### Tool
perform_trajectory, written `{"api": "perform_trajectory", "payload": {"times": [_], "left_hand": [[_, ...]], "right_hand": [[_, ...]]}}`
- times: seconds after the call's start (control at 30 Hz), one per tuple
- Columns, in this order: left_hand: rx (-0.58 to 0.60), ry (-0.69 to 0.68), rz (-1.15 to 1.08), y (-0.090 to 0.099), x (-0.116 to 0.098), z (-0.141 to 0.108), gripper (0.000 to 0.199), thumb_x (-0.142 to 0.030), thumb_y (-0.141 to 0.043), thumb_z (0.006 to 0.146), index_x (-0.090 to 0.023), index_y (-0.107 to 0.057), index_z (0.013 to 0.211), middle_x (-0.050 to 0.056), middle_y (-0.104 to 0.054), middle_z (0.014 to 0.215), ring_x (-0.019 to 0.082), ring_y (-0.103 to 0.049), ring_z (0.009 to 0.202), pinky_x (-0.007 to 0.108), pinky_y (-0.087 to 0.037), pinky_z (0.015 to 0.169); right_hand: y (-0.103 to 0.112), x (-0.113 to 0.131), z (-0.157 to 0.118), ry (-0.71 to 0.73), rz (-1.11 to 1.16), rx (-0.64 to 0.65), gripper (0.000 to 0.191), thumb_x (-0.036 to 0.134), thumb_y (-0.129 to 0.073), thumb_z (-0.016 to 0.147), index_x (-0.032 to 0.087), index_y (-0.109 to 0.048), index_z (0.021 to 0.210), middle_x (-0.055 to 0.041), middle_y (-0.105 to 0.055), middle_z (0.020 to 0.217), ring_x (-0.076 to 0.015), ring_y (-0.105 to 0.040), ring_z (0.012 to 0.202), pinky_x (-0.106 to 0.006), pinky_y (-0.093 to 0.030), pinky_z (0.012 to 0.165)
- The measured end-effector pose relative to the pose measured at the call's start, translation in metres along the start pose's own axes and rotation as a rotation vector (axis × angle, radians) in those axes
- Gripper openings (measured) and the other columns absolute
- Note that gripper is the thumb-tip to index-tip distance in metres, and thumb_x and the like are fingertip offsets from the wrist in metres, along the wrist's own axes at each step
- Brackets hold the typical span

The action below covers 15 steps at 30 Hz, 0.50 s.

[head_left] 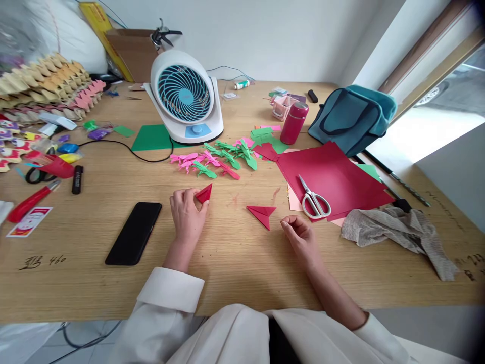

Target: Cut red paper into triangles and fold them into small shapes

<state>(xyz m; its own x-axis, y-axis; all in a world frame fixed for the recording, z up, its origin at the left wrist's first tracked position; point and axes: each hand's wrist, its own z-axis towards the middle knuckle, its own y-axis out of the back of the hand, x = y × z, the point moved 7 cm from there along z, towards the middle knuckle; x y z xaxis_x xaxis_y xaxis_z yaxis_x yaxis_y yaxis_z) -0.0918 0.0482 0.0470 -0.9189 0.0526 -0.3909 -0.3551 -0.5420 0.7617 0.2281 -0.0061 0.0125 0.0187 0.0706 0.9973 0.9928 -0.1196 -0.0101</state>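
My left hand [188, 212] pinches a small red folded paper piece [205, 193] between thumb and fingers, just above the table. On the wood between my two hands lies another red folded paper piece [262, 215], shaped like an arrowhead. To its right is my right hand [300, 236], fingers curled and thumb against the index finger, apart from that piece; nothing shows in it. Beyond my hands rest several folded paper figures, green [248, 154] and pink [189, 161]. White-handled scissors [315, 201] lie on large red paper sheets [341, 177] at the right.
A black phone [133, 233] lies left of my left hand. Behind the figures stands a white fan [185, 93]. A red bottle [294, 123], a teal bag [352, 119] and a grey cloth [382, 227] occupy the right. At the left are a marker [78, 179] and a red-handled tool [32, 202].
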Motion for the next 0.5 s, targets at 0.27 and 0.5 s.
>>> {"api": "perform_trajectory", "payload": {"times": [0.27, 0.5], "left_hand": [[0.041, 0.001, 0.014, -0.007, 0.009, 0.000, 0.009, -0.015, -0.060, 0.081, -0.022, -0.065, 0.083, 0.009, -0.058, 0.093, 0.029, -0.055, 0.094, 0.044, -0.044, 0.086], [0.005, -0.060, -0.142, -0.002, -0.001, -0.002, 0.016, -0.015, -0.049, 0.088, -0.021, -0.064, 0.092, 0.009, -0.061, 0.098, 0.025, -0.060, 0.094, 0.038, -0.048, 0.084]], "right_hand": [[-0.002, -0.010, 0.001, 0.002, -0.016, 0.040, 0.032, 0.050, -0.071, 0.082, 0.020, -0.061, 0.081, 0.0019, -0.050, 0.068, -0.0121, -0.037, 0.058, -0.026, -0.030, 0.054], [-0.041, 0.064, -0.037, 0.133, 0.001, 0.387, 0.017, 0.038, -0.063, 0.092, 0.022, -0.067, 0.090, -0.0019, -0.060, 0.081, -0.0141, -0.053, 0.071, -0.027, -0.043, 0.065]]}}
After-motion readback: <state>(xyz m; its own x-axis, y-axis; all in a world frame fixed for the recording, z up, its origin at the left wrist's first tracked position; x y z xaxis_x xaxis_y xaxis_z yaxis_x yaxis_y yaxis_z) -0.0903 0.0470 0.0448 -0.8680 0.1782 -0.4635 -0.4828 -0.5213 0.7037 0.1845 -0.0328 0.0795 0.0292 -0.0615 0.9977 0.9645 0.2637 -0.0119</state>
